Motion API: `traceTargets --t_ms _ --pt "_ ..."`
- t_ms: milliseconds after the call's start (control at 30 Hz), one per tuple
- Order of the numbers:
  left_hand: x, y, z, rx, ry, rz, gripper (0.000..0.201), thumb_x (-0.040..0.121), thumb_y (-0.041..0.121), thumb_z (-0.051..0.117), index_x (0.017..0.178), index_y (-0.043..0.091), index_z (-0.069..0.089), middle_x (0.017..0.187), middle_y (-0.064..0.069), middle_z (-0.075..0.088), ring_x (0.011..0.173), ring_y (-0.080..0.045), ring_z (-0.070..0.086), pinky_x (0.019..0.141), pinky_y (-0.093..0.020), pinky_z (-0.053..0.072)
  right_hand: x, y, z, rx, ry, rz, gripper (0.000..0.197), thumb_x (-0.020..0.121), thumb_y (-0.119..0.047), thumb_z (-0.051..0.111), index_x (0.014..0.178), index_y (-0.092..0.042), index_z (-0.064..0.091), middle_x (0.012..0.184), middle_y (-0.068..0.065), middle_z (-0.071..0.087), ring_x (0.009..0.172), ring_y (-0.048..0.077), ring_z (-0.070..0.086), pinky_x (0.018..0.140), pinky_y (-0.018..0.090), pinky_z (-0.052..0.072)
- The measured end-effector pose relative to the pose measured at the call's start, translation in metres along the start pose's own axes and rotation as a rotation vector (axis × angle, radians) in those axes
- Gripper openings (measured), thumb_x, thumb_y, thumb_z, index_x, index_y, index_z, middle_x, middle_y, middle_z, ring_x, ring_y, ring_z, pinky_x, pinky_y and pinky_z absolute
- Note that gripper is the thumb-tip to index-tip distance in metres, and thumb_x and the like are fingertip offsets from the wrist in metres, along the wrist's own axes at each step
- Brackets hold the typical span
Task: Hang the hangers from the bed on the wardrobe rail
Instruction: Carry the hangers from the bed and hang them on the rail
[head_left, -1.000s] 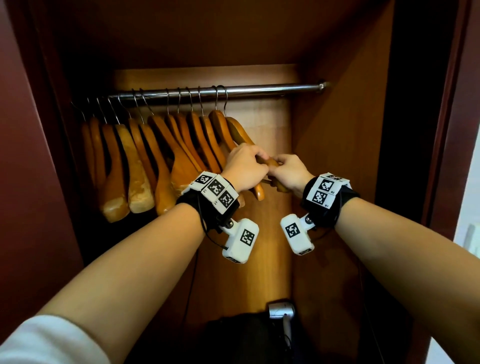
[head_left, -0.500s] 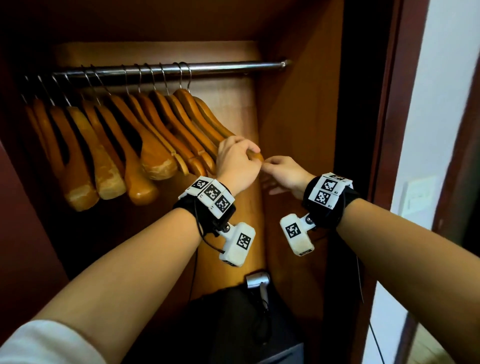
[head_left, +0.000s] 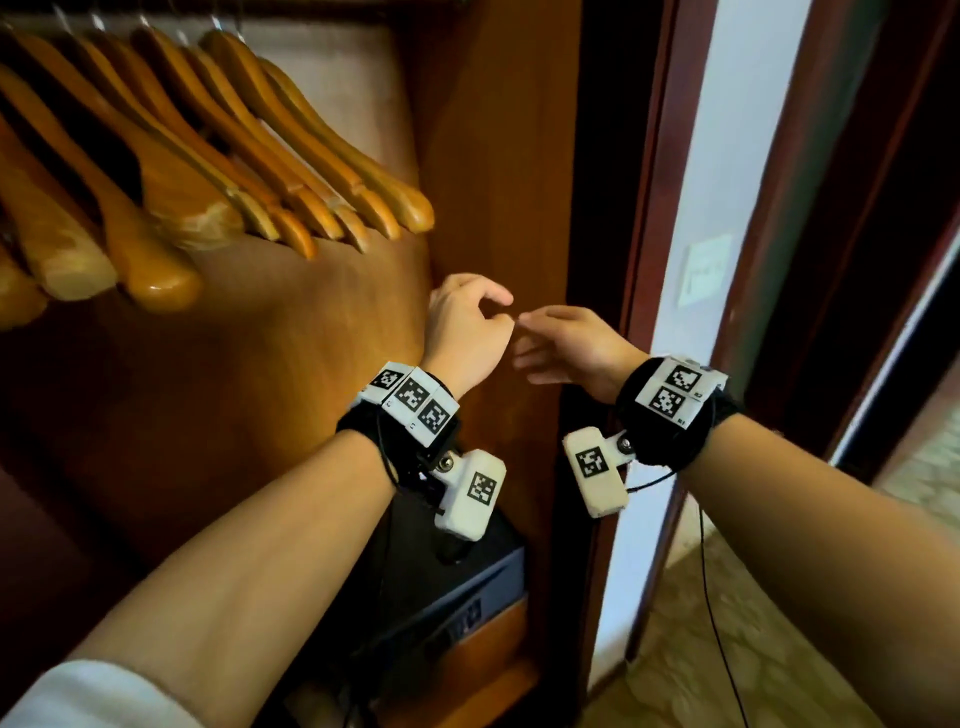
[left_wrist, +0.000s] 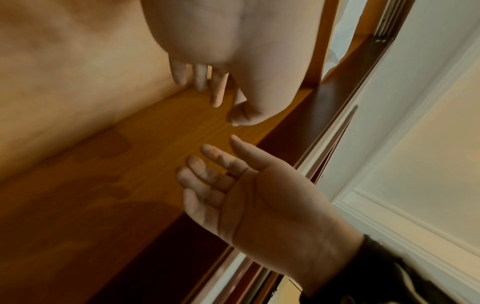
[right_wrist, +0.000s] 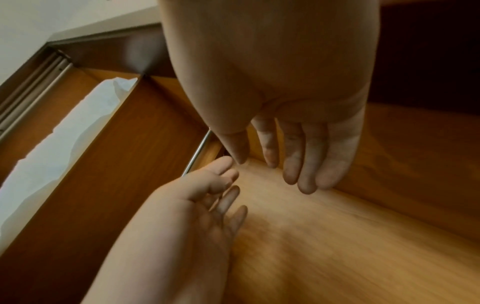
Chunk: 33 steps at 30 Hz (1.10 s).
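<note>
Several wooden hangers (head_left: 291, 135) hang in a row at the upper left of the head view; only their hook bases show at the top edge, and the rail is out of frame there. My left hand (head_left: 470, 332) hovers below the rightmost hanger (head_left: 363, 171), fingers loosely curled, holding nothing. My right hand (head_left: 566, 343) is just to its right, fingers relaxed and empty. The left wrist view shows the left hand (left_wrist: 228, 61) above the right palm (left_wrist: 246, 185). In the right wrist view, the right hand (right_wrist: 298, 144) and left hand (right_wrist: 202, 197) nearly touch near the rail's end (right_wrist: 198, 154).
The wardrobe's wooden right side panel (head_left: 498, 156) stands directly behind both hands. A black safe (head_left: 457, 597) sits on the wardrobe floor below my wrists. To the right are the dark door frame (head_left: 665, 156), a white wall with a switch (head_left: 706, 267), and patterned floor (head_left: 701, 649).
Both hands have let go of the rightmost hanger and dropped below it, empty. The head view has swung right and down, so the rail has left the frame.
</note>
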<state>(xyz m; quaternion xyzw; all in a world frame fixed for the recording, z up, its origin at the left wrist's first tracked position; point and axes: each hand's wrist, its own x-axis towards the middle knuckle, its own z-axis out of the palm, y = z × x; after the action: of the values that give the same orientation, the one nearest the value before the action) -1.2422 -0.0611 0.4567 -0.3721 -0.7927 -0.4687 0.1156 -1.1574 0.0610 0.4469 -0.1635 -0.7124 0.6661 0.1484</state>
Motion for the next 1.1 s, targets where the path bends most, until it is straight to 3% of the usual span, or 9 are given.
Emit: traceTargets --t_ms 100,267,367,501,601,767,901,1101 --pt "-0.025 0.000 0.032 -0.082 -0.081 -0.082 0.025 0.079 0.010 0.058 0.088 0.031 0.067 0.113 0.007 0.053 0.111 -0.017 0.052 0.103 -0.034 0.039 -0.026 0.030 -0.028 0.097 0.078 0.072 0.028 0.098 -0.028 0.058 0.119 -0.009 0.061 0.089 0.008 0.068 0.079 0.021 0.069 0.073 0.036 0.058" --pt "-0.048 0.020 0.087 -0.193 -0.207 -0.146 0.026 0.080 0.008 0.059 0.090 0.027 0.071 0.111 0.005 0.062 0.101 -0.009 0.056 0.091 -0.024 0.043 -0.071 0.065 -0.079 0.238 0.254 0.154 0.022 0.098 -0.023 0.058 0.115 -0.010 0.062 0.084 0.008 0.068 0.076 0.023 0.069 0.067 0.032 0.058" --pt "-0.059 0.052 0.129 -0.298 -0.315 -0.168 0.026 0.081 -0.001 0.056 0.091 0.017 0.072 0.096 0.006 0.066 0.094 -0.011 0.059 0.078 -0.015 0.042 -0.105 0.078 -0.119 0.279 0.344 0.153 0.015 0.097 -0.022 0.059 0.106 -0.011 0.063 0.083 0.008 0.068 0.074 0.023 0.070 0.064 0.032 0.057" --pt "-0.083 0.108 0.190 -0.328 -0.452 -0.119 0.029 0.076 0.000 0.057 0.077 0.026 0.068 0.082 0.006 0.067 0.090 -0.020 0.064 0.077 -0.025 0.046 -0.168 0.091 -0.187 0.294 0.516 0.160 0.015 0.096 -0.020 0.060 0.108 -0.012 0.064 0.081 0.007 0.067 0.072 0.021 0.070 0.059 0.028 0.057" --pt "-0.113 0.162 0.235 -0.344 -0.567 -0.065 0.027 0.076 0.003 0.059 0.075 0.029 0.067 0.078 0.008 0.065 0.081 -0.016 0.059 0.080 -0.028 0.047 -0.227 0.101 -0.241 0.313 0.646 0.169 0.018 0.096 -0.020 0.060 0.112 -0.011 0.063 0.079 0.006 0.067 0.068 0.020 0.069 0.053 0.026 0.054" --pt "-0.193 0.286 0.315 -0.410 -0.749 0.057 0.022 0.080 0.003 0.059 0.083 0.021 0.071 0.083 0.003 0.069 0.082 -0.013 0.062 0.078 -0.024 0.048 -0.367 0.110 -0.337 0.342 0.868 0.164 0.016 0.097 -0.020 0.059 0.109 -0.010 0.061 0.081 0.007 0.067 0.072 0.022 0.068 0.056 0.028 0.056" --pt "-0.278 0.392 0.368 -0.475 -0.918 0.153 0.020 0.082 0.004 0.057 0.082 0.021 0.069 0.073 0.008 0.062 0.064 -0.012 0.055 0.061 -0.024 0.046 -0.490 0.112 -0.403 0.329 1.034 0.148 0.016 0.096 -0.019 0.058 0.110 -0.010 0.061 0.082 0.007 0.067 0.074 0.023 0.069 0.065 0.033 0.054" --pt "-0.408 0.536 0.415 -0.546 -1.135 0.344 0.018 0.085 0.007 0.058 0.084 0.020 0.069 0.076 0.008 0.061 0.071 -0.011 0.056 0.063 -0.023 0.044 -0.680 0.116 -0.457 0.341 1.322 0.116 0.014 0.097 -0.018 0.057 0.109 -0.010 0.060 0.081 0.007 0.067 0.070 0.021 0.068 0.065 0.031 0.053"
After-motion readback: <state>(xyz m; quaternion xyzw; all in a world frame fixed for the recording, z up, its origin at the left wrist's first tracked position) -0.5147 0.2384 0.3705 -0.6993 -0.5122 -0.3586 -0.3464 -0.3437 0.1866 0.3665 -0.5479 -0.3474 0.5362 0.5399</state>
